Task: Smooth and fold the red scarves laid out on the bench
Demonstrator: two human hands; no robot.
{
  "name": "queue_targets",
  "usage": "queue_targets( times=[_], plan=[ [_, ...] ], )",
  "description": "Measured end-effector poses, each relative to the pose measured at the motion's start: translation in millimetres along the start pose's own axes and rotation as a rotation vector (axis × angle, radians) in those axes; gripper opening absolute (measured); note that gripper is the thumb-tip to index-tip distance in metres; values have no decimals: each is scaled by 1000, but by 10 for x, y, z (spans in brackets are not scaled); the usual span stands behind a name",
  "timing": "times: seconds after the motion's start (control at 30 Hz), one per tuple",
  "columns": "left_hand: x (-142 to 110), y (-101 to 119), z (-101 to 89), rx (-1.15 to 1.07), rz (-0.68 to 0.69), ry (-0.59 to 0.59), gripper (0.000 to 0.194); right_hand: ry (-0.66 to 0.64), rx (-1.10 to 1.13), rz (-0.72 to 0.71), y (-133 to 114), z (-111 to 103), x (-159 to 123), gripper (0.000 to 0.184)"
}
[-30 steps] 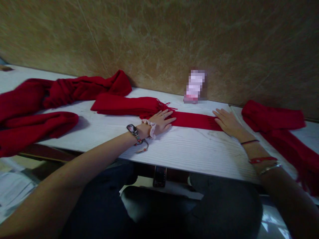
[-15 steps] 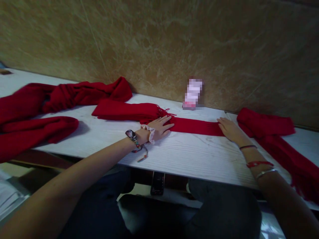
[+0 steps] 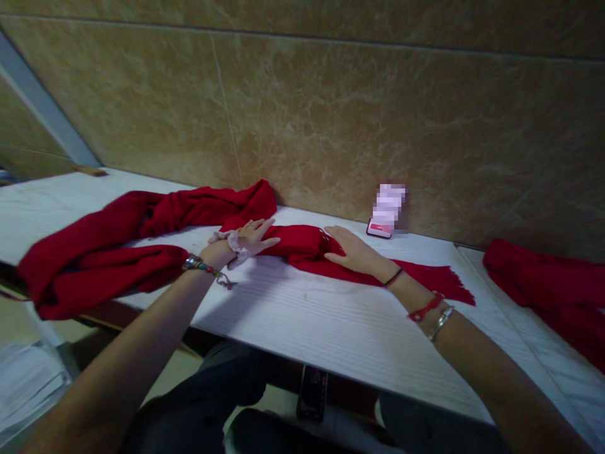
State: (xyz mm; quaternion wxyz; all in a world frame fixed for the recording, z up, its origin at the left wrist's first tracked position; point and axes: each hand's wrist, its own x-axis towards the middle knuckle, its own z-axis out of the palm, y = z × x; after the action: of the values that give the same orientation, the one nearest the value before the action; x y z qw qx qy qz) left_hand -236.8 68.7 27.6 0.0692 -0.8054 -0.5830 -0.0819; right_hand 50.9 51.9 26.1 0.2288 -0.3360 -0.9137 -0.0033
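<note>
A red fringed scarf [image 3: 302, 243] lies lengthwise on the white wood-grain table, its left part folded into a thicker layer. My left hand [image 3: 255, 238] rests on the left end of that folded part, with fingers spread. Over the right end of the folded layer, near the small fringe tassels, lies my right hand [image 3: 353, 251], its fingers stretched out and the thumb apart. From under my right wrist, a single flat layer of the scarf runs right to a fringed end. Neither hand grips the cloth.
A long red scarf [image 3: 85, 227] lies loosely bunched on the left, with another red scarf [image 3: 539, 271] at the right. A lit phone [image 3: 387, 211] leans against the tiled wall. A dark phone [image 3: 312, 392] is below the front edge of the white table [image 3: 283, 315].
My right hand has moved left from the scarf's flat right part onto the folded layer's end. My left hand has shifted left along the fold. The fringed right end now shows. The view has tilted up.
</note>
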Motion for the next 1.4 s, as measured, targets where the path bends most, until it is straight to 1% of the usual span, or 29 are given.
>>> queue_targets(
  times=[0.07,0.13,0.23,0.3,0.47,0.6,0.73,0.87,0.97,1.07,1.2,1.3,1.4],
  plan=[
    [-71,-54,27,-4,-10,-82,64,-29,-19,-14,-78,140,194,64],
    [-119,-88,12,-13,-8,-135,66,-102,-33,-21,-97,237,314,63],
    [-154,-131,-15,2,-11,-122,72,-200,-8,-62,-52,273,383,54],
    [-163,-145,-18,19,-1,-117,71,-208,9,-93,-10,240,384,49],
    [-180,-92,-39,38,33,-89,58,-157,-37,-119,0,134,381,39],
    [-173,-52,-60,45,13,-63,53,-90,-119,-110,-76,123,423,38],
    [-142,-69,-33,49,29,-60,53,-107,-213,-149,-134,148,473,46],
    [-144,-79,-19,43,48,-39,54,-135,-259,-119,-152,157,499,38],
    [-164,-69,-13,47,41,-19,53,-94,-236,-98,-141,163,484,35],
    [-172,-56,8,64,53,-5,52,-45,-216,-137,-121,192,456,42],
    [-171,-48,11,61,87,17,53,-75,-277,-203,-100,202,440,34],
    [-183,-68,-27,66,92,20,53,-21,-336,-232,-55,88,385,32],
    [-188,-126,-46,64,84,49,56,86,-377,-224,53,-152,179,36]
  ],
)
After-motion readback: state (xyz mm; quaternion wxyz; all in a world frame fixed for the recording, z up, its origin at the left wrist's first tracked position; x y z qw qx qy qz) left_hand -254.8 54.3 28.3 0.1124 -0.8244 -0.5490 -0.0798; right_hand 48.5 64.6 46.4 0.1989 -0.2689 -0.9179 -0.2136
